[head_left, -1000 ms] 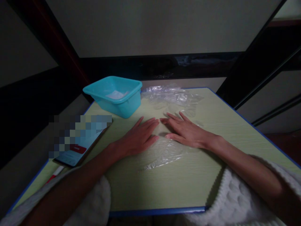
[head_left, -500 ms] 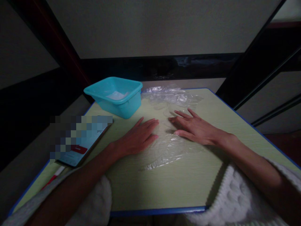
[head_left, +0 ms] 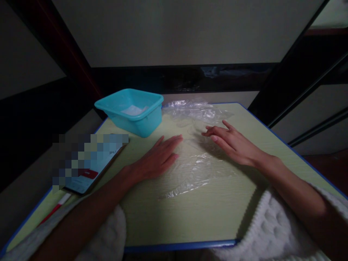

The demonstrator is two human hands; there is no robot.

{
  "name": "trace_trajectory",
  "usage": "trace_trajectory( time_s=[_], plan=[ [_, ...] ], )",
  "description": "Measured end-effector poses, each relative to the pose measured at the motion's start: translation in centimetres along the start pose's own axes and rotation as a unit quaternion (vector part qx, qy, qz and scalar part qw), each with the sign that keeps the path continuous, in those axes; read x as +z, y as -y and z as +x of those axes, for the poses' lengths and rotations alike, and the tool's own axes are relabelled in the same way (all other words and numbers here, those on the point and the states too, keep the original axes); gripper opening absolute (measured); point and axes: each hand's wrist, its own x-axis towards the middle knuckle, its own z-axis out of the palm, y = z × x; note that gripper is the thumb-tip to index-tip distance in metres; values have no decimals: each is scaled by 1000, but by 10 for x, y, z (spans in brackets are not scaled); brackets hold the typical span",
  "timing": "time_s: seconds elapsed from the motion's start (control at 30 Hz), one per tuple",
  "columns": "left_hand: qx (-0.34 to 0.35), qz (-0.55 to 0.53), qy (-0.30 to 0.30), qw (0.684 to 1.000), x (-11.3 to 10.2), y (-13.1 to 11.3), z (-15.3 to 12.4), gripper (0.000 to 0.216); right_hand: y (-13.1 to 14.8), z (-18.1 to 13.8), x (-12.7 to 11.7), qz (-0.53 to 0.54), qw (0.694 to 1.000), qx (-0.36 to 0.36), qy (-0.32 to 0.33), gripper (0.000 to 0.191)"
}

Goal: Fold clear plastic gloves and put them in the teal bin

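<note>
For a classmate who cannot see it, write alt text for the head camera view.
Two bare hands lie on a clear plastic sheet spread over a pale green table: the left hand flat on it, the right hand open with fingers extended. A teal tub stands behind the left hand, a phone further left.

The left hand [head_left: 159,157] lay flat on the table [head_left: 206,214] beside clear plastic [head_left: 195,168]. The right hand [head_left: 231,145] hovered over it, fingers spread. A teal tub [head_left: 130,113] stood behind.
</note>
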Motion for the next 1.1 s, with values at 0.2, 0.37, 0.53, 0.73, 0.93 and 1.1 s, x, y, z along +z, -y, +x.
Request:
trace_trajectory(
  time_s=[0.2, 0.37, 0.53, 0.73, 0.93, 1.1],
  plan=[
    [54, 6, -22, 998, -7, -3, -5, 44, 1, 1, 3, -13, 1000, 10, 17, 38],
    [119, 23, -3, 993, -9, -6, -9, 36, 2, 2, 7, -14, 999, 18, 44, 36],
    [161, 51, -23, 985, -8, -12, -14, 36, 3, 2, 7, -7, 999, 10, 51, 36],
    [209, 72, -13, 975, -8, -26, -24, 36, 9, 1, 7, 12, 997, -26, 77, 37],
    [251, 62, -10, 966, -8, -38, -29, 30, 15, 2, 11, 34, 994, -61, 88, 37],
    [277, 30, -39, 960, -2, -47, -32, 28, 21, 2, 16, 43, 989, -99, 98, 36]
  ],
)
